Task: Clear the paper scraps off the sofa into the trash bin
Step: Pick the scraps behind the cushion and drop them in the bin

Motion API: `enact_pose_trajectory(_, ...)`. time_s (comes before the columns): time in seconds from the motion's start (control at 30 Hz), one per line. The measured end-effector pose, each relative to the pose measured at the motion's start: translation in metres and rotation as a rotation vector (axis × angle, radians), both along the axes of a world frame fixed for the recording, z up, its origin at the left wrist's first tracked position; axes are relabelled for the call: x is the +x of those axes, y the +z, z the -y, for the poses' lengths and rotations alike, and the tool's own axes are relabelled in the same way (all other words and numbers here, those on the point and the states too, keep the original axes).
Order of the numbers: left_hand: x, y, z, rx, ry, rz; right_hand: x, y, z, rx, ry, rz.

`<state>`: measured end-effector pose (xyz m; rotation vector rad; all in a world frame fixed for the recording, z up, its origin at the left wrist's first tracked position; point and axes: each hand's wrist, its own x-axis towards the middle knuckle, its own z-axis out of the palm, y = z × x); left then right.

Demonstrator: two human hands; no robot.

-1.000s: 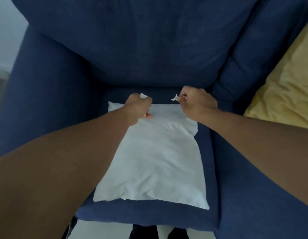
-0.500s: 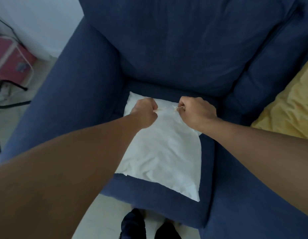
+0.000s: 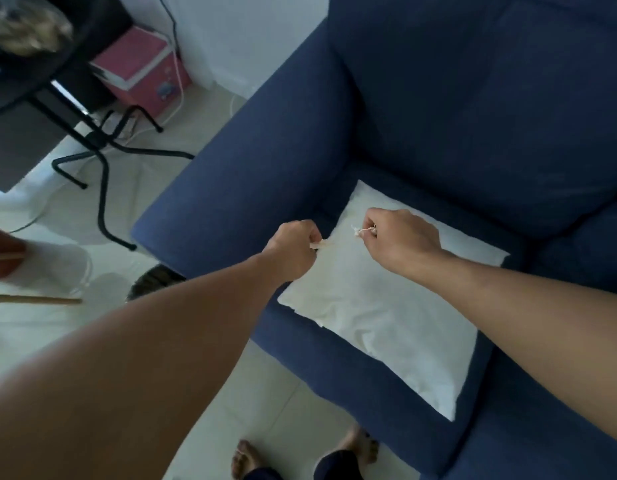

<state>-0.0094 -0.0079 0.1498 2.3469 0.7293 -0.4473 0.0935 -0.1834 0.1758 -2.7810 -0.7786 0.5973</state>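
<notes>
Both my fists hover over a white pillow point(image 3: 386, 306) that lies on the seat of the blue sofa point(image 3: 473, 116). My left hand point(image 3: 293, 249) is closed, and a bit of paper scrap point(image 3: 321, 242) sticks out by the thumb, above the pillow's left edge near the armrest. My right hand point(image 3: 402, 242) pinches a small crumpled paper scrap point(image 3: 356, 231) between thumb and fingers. On the floor at the far left stands a blurred white bag-lined container point(image 3: 54, 268); I cannot tell whether it is the trash bin.
The sofa's armrest point(image 3: 238, 188) lies between my hands and the floor on the left. A dark round object point(image 3: 154, 280) sits at its foot. Black stand legs point(image 3: 103, 161), a pink box point(image 3: 144, 67) and a wooden stick point(image 3: 37, 300) are further left. My bare feet point(image 3: 244, 457) stand on pale tiles.
The view has swung left, bringing the floor, stand and pink box into sight. Both hands keep their scraps and have drifted toward the pillow's left side.
</notes>
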Motion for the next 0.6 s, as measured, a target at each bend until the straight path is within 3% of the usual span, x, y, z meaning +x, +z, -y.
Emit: enact_pose_trajectory(0.6,-0.303,-0.038,-0.157,-0.009,0.355,-0.102,-0.222,-0.020,-0.206,-0.034,0.408,-0.141)
